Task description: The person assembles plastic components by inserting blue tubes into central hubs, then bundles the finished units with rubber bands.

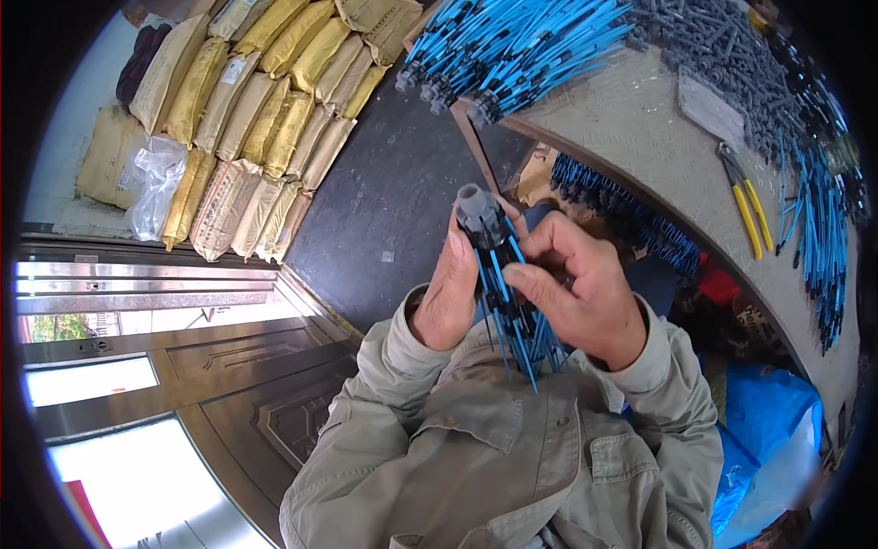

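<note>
In front of my chest I hold a bundle of thin blue and black plastic rods (pixel 518 335), topped by a grey ribbed piece with a round hollow end (pixel 477 209). My left hand (pixel 444 297) is closed round the bundle from the left, its thumb lying along the side. From the right, my right hand (pixel 593 291) has its thumb and bent forefinger closed at a blue rod just below the grey piece. Its other fingers are partly hidden behind the bundle. The rods' lower ends point down toward my jacket.
The table (pixel 631 114) curves round ahead and right. On it lie blue rods (pixel 526 50), grey plastic parts (pixel 709 46), a clear flat piece (pixel 712 108) and yellow-handled pliers (pixel 750 215). Stacked sacks (pixel 261 114) stand far left; a panelled door (pixel 265 393) is left, a blue bag (pixel 759 425) right.
</note>
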The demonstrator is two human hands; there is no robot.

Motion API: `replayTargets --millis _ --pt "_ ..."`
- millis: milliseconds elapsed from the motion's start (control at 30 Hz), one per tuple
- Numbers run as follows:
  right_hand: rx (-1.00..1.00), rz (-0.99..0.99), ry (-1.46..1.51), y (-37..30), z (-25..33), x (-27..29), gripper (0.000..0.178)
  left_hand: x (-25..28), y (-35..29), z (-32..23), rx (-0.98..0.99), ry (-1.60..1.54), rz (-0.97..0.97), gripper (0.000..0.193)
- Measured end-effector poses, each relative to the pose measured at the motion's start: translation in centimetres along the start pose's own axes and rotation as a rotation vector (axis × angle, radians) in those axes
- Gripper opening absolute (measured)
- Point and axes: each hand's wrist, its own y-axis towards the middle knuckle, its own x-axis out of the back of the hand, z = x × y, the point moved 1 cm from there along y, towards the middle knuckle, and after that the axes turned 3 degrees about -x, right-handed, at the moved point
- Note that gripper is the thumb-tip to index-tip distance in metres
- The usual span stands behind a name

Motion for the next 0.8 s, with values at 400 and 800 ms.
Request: replayTargets --millis 400,800 --pt "0.185 -0.265 -0.187 -0.6 -0.5 -1.6 0.015 0.0 -0.1 0.8 -0.205 -0.055 0.039 0.06" --pt "0.414 -0.298 -0.366 -1.1 -2.5 -0.1 0.016 0.6 1.4 2.7 -0.347 0.21 0.104 0.043"
